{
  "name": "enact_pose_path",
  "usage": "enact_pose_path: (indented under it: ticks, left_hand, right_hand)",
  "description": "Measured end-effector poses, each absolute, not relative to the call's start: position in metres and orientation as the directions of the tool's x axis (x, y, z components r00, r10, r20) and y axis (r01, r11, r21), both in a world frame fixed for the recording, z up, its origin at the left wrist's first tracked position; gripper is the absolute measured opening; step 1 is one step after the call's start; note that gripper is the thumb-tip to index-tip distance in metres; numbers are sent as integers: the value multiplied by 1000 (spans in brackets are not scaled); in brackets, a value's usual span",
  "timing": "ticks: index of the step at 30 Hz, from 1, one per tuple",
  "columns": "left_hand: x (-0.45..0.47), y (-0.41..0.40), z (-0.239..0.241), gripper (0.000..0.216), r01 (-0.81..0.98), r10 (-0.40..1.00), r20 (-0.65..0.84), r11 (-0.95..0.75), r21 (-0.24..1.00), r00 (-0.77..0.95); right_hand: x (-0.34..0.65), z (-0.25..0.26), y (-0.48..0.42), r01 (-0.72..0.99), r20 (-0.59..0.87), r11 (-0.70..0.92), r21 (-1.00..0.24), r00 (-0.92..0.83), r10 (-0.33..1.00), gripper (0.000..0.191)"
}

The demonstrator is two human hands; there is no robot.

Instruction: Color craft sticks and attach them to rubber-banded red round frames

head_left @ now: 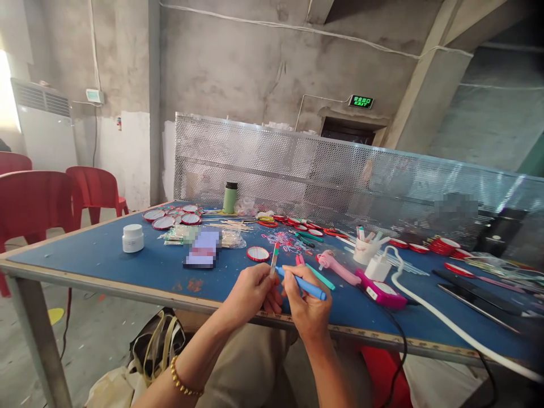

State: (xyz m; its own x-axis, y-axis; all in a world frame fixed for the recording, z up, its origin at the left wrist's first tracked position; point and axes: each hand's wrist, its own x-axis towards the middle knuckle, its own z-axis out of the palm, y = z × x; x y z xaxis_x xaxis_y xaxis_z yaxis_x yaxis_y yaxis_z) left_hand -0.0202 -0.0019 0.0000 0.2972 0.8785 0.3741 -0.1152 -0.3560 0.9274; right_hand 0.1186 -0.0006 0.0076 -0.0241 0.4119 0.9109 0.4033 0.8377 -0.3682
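Near the front edge of the blue table [153, 280], my left hand [251, 289] pinches a narrow flat stick [275, 256] upright; its upper part has red and green marks. My right hand [309, 310] grips a blue marker pen [312, 289] like a writing tool, its front end close beside the stick. Whether the pen's tip touches the stick I cannot tell. Just beyond my hands lie a round red-rimmed disc [257, 254], a teal pen [322, 276] and a pink pen [300, 260].
A phone [202, 249] and a white jar [133, 238] sit to the left. Rightward are a pink glue gun [340, 268], a cup of sticks [365, 249], a magenta box [382, 290] and a white cable [429, 314]. A perforated metal panel [263, 164] borders the back.
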Motion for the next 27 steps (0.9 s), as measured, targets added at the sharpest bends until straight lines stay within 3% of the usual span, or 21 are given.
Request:
enact_pose_path:
  ticks: [27]
  left_hand:
    - [-20,-1,-1,43,-111,882,374,-357,928,288]
  right_hand:
    - [119,6,0,409,916,841,-354,-32,400,15]
